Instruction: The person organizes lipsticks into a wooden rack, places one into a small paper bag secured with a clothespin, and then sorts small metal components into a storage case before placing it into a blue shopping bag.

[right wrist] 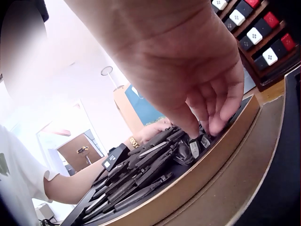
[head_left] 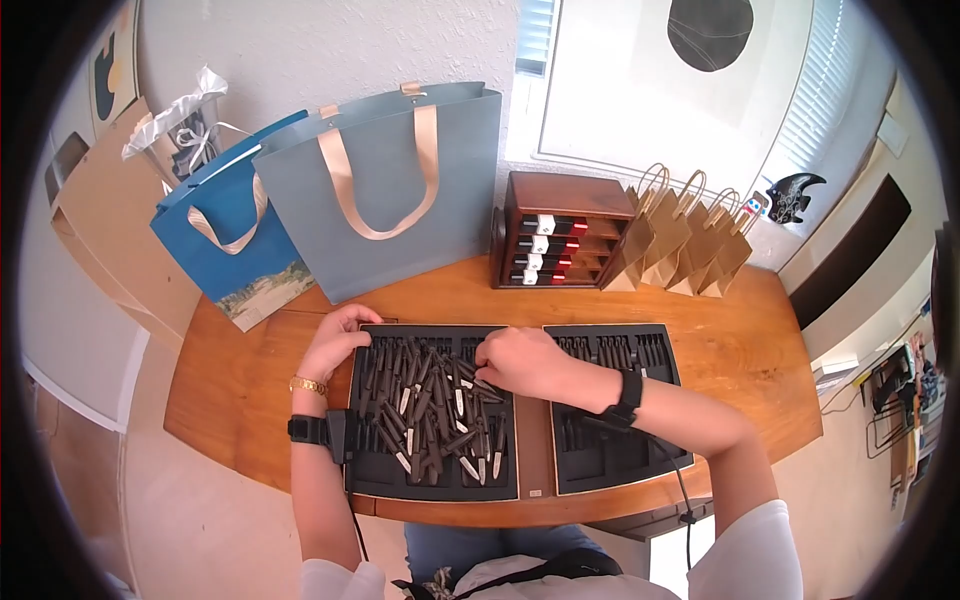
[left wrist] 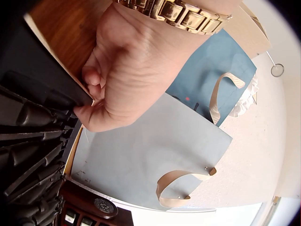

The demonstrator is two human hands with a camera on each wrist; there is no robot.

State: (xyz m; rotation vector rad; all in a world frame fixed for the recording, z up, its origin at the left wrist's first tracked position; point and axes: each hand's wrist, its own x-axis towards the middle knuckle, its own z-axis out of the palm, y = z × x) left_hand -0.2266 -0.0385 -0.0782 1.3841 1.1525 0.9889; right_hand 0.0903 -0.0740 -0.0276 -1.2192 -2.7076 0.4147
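Head: left tray (head_left: 440, 490), by the tabletop (head_left: 230, 400) front edge, holds a loose heap of slim dark pieces (head_left: 430, 400); right tray (head_left: 640, 447) has some slotted along its far edge. Left wrist: left hand (left wrist: 136, 70) pinches left tray's far-left corner, probably bracing it. Right wrist: right hand (right wrist: 183, 70) reaches into its far-right corner; can't tell if gripping.

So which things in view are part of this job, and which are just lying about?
Part of the job, it seems:
left tray, its edge held by the left hand
slim dark pieces piled in it
right hand, fingers down at those pieces
right tray

Probably just lying about:
grey bag
blue bag
wooden rack
brown paper bags
fish ornament
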